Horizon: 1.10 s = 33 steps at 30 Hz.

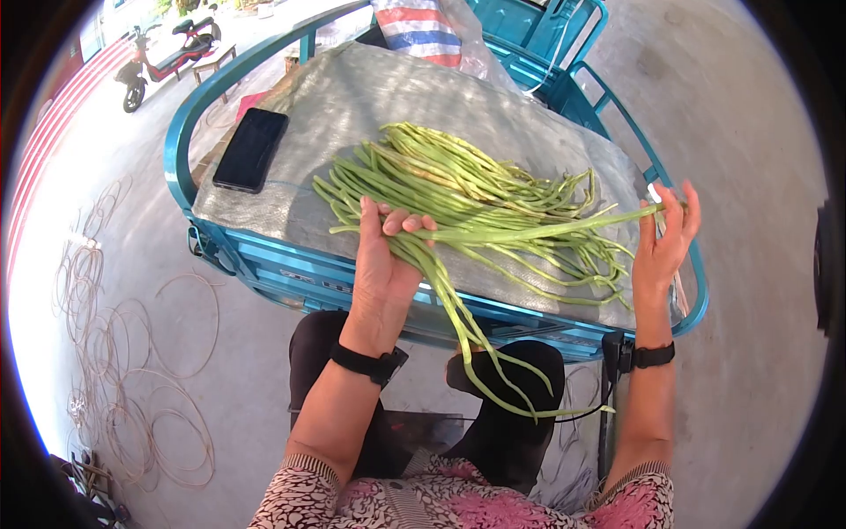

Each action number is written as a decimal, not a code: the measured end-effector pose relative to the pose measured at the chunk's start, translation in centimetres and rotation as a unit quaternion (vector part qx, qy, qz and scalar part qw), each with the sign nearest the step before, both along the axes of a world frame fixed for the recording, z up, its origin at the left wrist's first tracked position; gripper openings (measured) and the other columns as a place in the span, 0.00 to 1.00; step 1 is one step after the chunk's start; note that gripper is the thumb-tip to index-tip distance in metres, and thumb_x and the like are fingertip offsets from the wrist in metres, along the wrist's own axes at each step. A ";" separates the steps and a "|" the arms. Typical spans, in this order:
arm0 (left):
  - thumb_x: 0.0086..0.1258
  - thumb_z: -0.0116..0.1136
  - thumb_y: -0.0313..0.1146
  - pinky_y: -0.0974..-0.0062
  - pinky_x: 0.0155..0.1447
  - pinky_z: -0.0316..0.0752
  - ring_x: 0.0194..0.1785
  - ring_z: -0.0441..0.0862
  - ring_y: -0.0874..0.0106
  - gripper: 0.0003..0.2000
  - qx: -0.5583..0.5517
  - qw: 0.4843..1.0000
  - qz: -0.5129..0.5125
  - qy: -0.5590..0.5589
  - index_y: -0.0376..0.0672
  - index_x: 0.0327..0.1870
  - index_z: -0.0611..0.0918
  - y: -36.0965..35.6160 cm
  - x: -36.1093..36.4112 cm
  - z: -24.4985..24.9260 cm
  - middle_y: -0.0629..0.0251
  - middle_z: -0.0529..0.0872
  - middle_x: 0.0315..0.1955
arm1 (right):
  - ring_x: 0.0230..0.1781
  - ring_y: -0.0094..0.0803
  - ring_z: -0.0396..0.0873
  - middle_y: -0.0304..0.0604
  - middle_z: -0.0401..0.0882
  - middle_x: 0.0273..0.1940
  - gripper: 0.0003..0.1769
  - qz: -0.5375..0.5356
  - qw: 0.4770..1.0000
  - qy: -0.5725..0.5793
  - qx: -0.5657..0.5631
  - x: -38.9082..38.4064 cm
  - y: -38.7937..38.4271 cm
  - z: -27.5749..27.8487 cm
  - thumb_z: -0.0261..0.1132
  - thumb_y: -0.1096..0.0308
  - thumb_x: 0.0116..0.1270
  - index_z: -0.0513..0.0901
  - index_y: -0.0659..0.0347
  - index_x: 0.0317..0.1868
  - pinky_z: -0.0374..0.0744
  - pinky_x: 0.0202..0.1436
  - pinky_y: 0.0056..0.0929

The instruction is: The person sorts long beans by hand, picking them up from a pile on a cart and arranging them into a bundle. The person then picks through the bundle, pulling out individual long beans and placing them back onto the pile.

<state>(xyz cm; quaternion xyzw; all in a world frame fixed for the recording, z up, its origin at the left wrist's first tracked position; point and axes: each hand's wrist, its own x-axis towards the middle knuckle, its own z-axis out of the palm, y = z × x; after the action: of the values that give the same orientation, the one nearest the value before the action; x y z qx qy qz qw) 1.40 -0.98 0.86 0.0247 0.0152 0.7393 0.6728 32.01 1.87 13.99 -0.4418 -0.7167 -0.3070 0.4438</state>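
Note:
My left hand [388, 247] is wrapped round a small bunch of long green beans [447, 295], whose loose ends hang down over my knee. One long bean or a few together [538, 231] stretch from this fist across to my right hand [663, 238]. There the tips lie at my right thumb and fingers, which look pinched near the bean ends while other fingers point upward. A large pile of long beans [467, 176] lies on the grey woven sheet [326, 97] just beyond both hands.
A black phone [251, 150] lies on the sheet at the left. Blue metal rails [181, 132] edge the cart bed. A striped bag [419, 31] stands at the back. Coiled wire [88, 282] lies on the floor at left, and a red scooter [172, 60] stands farther off.

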 end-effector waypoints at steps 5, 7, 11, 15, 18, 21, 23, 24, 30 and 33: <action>0.81 0.47 0.47 0.64 0.42 0.82 0.32 0.76 0.72 0.13 -0.049 0.998 0.015 0.045 0.48 0.40 0.73 0.2 -0.1 -0.8 0.79 0.68 0.19 | 0.60 0.40 0.76 0.43 0.74 0.63 0.19 -0.160 0.966 -0.130 -0.155 6.9 1.6 -3.1 0.62 0.78 0.66 0.82 0.52 0.56 0.79 0.57 0.34; 0.81 0.49 0.43 0.65 0.41 0.81 0.30 0.75 0.72 0.10 -0.077 0.995 0.012 0.069 0.46 0.42 0.74 -0.1 0.3 -0.3 0.77 0.69 0.20 | 0.56 0.39 0.79 0.41 0.78 0.60 0.17 -0.216 0.931 -0.145 -0.254 7.0 0.4 -4.4 0.62 0.77 0.65 0.84 0.50 0.53 0.79 0.54 0.33; 0.80 0.49 0.39 0.65 0.39 0.78 0.29 0.73 0.72 0.09 -0.126 0.986 0.043 0.104 0.43 0.41 0.74 -0.6 0.6 0.2 0.71 0.71 0.23 | 0.48 0.40 0.82 0.40 0.85 0.47 0.12 -0.093 0.934 0.004 -0.346 0.0 -2.7 -5.4 0.65 0.73 0.64 0.86 0.50 0.46 0.80 0.48 0.35; 0.81 0.47 0.40 0.66 0.40 0.78 0.28 0.74 0.72 0.11 -0.143 0.979 0.076 0.122 0.44 0.38 0.70 -1.0 0.9 0.5 0.68 0.74 0.26 | 0.44 0.41 0.82 0.40 0.85 0.41 0.10 0.095 0.937 -0.020 -0.336 -8.1 -4.1 -6.7 0.71 0.68 0.60 0.87 0.53 0.43 0.80 0.45 0.36; 0.81 0.47 0.41 0.66 0.39 0.79 0.30 0.77 0.71 0.11 -0.173 0.971 0.108 0.124 0.44 0.40 0.70 -1.2 1.7 0.8 0.66 0.76 0.29 | 0.40 0.42 0.80 0.41 0.84 0.37 0.10 0.127 0.922 -0.083 -0.357 -11.4 -3.5 -7.4 0.72 0.66 0.58 0.86 0.54 0.41 0.79 0.42 0.38; 0.81 0.48 0.44 0.65 0.44 0.82 0.37 0.81 0.68 0.13 -0.166 0.960 0.124 0.187 0.43 0.42 0.71 -1.4 2.1 0.7 0.65 0.77 0.33 | 0.38 0.44 0.79 0.41 0.82 0.34 0.11 0.122 0.915 -0.117 -0.366 -12.3 -2.3 -8.3 0.72 0.66 0.57 0.85 0.55 0.41 0.78 0.39 0.41; 0.81 0.48 0.45 0.62 0.47 0.83 0.44 0.82 0.66 0.14 -0.169 0.953 0.132 0.215 0.42 0.45 0.70 -1.5 2.3 0.7 0.62 0.78 0.39 | 0.36 0.41 0.78 0.42 0.80 0.33 0.10 0.140 0.912 -0.071 -0.379 -12.2 -2.1 -8.4 0.70 0.68 0.60 0.83 0.57 0.42 0.77 0.39 0.38; 0.81 0.48 0.45 0.62 0.47 0.83 0.44 0.82 0.66 0.14 -0.175 0.951 0.134 0.219 0.41 0.46 0.70 -1.4 2.2 0.9 0.61 0.78 0.40 | 0.34 0.37 0.77 0.43 0.79 0.32 0.09 0.160 0.907 -0.022 -0.389 -11.9 -2.1 -8.2 0.69 0.70 0.63 0.82 0.59 0.44 0.76 0.39 0.34; 0.82 0.43 0.44 0.58 0.58 0.80 0.57 0.79 0.59 0.15 -0.169 0.965 0.114 0.163 0.40 0.51 0.69 -1.4 2.0 1.2 0.52 0.77 0.52 | 0.31 0.31 0.73 0.42 0.74 0.32 0.10 0.255 0.868 0.094 -0.415 -9.3 -4.5 -6.9 0.64 0.75 0.69 0.82 0.64 0.49 0.72 0.36 0.28; 0.83 0.40 0.44 0.58 0.63 0.76 0.63 0.76 0.56 0.18 -0.122 0.981 0.094 0.121 0.37 0.59 0.67 -1.5 1.8 1.3 0.50 0.75 0.59 | 0.32 0.35 0.75 0.44 0.76 0.33 0.10 0.256 0.868 0.030 -0.425 -8.5 -5.7 -6.7 0.65 0.76 0.68 0.82 0.64 0.49 0.74 0.37 0.30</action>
<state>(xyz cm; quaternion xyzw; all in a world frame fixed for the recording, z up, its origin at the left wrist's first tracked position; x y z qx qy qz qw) 3.22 -2.45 2.16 0.0302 0.1889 0.7832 0.5917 23.51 -3.87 7.27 -0.3978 -0.8523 0.1645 0.2972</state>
